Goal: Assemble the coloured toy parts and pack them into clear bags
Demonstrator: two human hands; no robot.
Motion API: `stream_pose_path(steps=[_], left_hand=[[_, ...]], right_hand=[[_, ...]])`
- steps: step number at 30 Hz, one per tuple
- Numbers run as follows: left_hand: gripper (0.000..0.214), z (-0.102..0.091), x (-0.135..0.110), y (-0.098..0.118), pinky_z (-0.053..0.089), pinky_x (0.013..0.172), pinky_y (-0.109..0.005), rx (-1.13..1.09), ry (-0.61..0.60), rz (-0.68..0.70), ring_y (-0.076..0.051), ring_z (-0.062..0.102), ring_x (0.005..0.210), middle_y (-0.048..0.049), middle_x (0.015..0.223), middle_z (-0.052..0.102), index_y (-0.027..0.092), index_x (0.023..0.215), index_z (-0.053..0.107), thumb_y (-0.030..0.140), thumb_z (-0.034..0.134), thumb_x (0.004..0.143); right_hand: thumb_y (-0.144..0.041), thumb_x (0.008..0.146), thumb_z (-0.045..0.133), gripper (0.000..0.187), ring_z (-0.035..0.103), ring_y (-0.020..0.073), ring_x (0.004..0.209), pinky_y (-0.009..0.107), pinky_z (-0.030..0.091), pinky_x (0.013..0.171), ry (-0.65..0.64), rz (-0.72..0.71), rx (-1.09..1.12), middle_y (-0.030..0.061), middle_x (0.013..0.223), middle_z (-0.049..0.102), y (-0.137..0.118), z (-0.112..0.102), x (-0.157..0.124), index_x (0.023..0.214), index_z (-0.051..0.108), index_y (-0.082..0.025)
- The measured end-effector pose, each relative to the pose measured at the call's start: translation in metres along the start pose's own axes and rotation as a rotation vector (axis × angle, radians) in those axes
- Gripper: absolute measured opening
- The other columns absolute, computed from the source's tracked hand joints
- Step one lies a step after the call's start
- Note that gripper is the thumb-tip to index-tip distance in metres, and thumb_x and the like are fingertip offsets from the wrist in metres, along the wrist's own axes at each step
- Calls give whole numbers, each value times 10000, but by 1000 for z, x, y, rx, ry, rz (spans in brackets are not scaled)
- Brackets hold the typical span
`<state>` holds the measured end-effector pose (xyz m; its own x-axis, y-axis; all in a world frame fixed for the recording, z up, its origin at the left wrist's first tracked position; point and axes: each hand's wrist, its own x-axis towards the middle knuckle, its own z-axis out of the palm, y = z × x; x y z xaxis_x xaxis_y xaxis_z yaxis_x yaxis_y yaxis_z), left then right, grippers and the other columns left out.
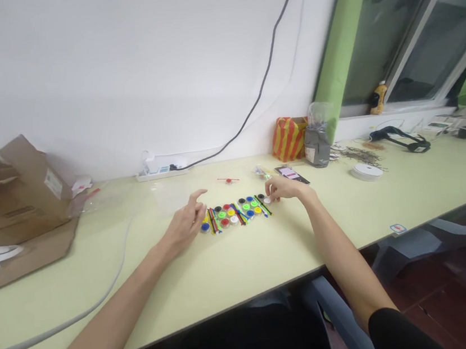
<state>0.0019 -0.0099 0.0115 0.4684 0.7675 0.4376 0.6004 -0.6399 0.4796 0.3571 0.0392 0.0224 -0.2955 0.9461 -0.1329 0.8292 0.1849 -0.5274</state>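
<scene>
Several small round discs (234,211) in black, green, yellow, red, blue and white lie in rows on the pale green table (244,263), with thin coloured sticks (214,220) among them. My left hand (188,221) hovers at the left end of the rows, fingers loosely spread, index finger stretched out, holding nothing. My right hand (282,187) rests at the right end, its fingertips pinched on a small white disc (267,200). A single red stick with a disc on it (228,180) lies farther back.
An open cardboard box (10,196) stands at the left. A power strip (160,171) with a black cable lies by the wall. A phone (291,175), a striped bag (289,137), a clear container (317,136) and a white tape roll (367,171) sit at the right. A grey cable (103,295) crosses the table.
</scene>
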Motion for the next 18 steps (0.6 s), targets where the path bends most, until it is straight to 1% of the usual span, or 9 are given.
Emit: stream_pose_path(steps=[2,3,6,8,10,13,16,18], left_hand=[[431,0,0,0,334,650,-245,-3,-1,-1,-130,378,586,78,658,365,203,1436,328,322,327,1021],[430,0,0,0,334,650,-246,-4,0,-2,-130,379,587,77,659,367,202,1434,330,324,326,1021],[430,0,-1,-1,336,653,-250,-3,6,-7,-131,387,590,76,661,380,197,1431,332,329,324,1022],[427,-1,-1,-2,337,653,-250,-2,8,-11,-131,392,589,77,661,382,197,1431,329,328,321,1024],[424,-1,-2,-4,338,651,-249,-2,7,-11,-131,394,588,78,662,381,198,1431,326,322,316,1025],[419,-1,-2,-6,337,647,-249,3,7,-7,-130,390,585,79,662,375,199,1429,328,314,313,1026],[410,-2,-3,-5,339,644,-251,6,8,-17,-130,397,582,79,658,378,201,1422,342,317,304,1031],[403,-3,-4,-5,346,642,-254,11,8,-21,-133,411,586,77,656,385,197,1414,352,322,297,1035]], right_hand=[[-51,802,609,118,646,128,614,211,403,544,102,-16,-38,42,766,725,1,2,2,855,620,-156],[-50,817,579,144,648,130,649,213,409,565,156,-25,-51,48,815,730,0,3,4,900,625,-159],[-88,888,493,238,656,159,836,233,439,684,348,-65,-116,69,978,725,-6,10,18,1070,619,-175],[-112,930,447,306,648,176,935,255,450,778,420,-97,-199,79,1060,716,-15,17,35,1181,606,-185],[-134,955,433,356,641,190,999,277,448,845,419,-114,-274,93,1138,703,-26,23,57,1269,592,-191],[-205,973,481,374,599,229,1142,304,431,918,387,-137,-313,129,1268,652,-44,34,89,1334,577,-194],[-276,979,506,340,568,274,1192,343,414,954,361,-156,-340,171,1270,639,-61,45,111,1282,618,-170],[-256,980,488,287,571,293,1176,366,405,957,354,-166,-343,191,1211,658,-71,52,119,1188,655,-149]])
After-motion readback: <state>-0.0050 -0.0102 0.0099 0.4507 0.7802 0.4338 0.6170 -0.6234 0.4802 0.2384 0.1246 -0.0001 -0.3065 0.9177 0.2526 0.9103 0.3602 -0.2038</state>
